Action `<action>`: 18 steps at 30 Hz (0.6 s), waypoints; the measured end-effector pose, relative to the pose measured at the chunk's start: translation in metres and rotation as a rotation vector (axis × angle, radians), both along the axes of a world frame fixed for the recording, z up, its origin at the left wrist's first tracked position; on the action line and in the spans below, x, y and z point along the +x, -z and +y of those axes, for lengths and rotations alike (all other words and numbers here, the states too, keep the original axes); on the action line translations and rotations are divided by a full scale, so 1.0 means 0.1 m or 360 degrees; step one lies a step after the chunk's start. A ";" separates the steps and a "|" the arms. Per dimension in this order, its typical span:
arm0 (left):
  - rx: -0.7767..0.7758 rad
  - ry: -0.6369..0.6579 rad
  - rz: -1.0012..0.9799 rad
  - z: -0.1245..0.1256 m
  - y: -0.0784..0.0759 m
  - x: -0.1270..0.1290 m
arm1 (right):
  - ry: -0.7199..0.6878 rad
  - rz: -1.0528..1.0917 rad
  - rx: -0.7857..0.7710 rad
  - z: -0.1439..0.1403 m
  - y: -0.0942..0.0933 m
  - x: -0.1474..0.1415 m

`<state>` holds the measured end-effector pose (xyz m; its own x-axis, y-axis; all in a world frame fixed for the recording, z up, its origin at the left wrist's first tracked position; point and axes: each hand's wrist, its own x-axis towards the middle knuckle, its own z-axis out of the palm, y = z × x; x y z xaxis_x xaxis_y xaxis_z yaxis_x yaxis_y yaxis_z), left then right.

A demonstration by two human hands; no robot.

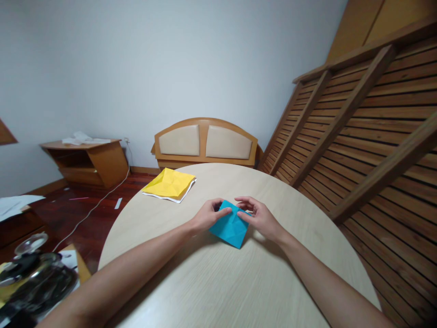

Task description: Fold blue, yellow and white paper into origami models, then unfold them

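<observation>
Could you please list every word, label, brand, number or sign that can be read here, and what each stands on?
There are none that can be read.
Blue paper: no writing shows.
Yellow paper: no writing shows.
White sheets at the left edge: too blurred to tell.

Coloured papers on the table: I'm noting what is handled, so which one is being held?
The blue paper, gripped by the left hand, with the right hand touching it. The yellow paper lies farther off on the table, touched by neither.
</observation>
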<state>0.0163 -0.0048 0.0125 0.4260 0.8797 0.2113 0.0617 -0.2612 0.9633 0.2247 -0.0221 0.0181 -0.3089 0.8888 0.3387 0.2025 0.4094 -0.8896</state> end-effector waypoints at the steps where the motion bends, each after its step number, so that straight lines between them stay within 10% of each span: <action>1: -0.0003 -0.0024 0.0017 0.01 0.01 0.00 | 0.0010 -0.0006 -0.0012 0.01 0.01 0.00; 9: 0.0015 -0.0227 0.0199 0.11 0.22 -0.03 | 0.0051 -0.0386 -0.0039 0.08 0.19 0.05; 18: 0.0829 0.0260 0.0910 -0.03 0.16 -0.07 | 0.0292 -0.1126 0.0423 0.07 0.27 0.08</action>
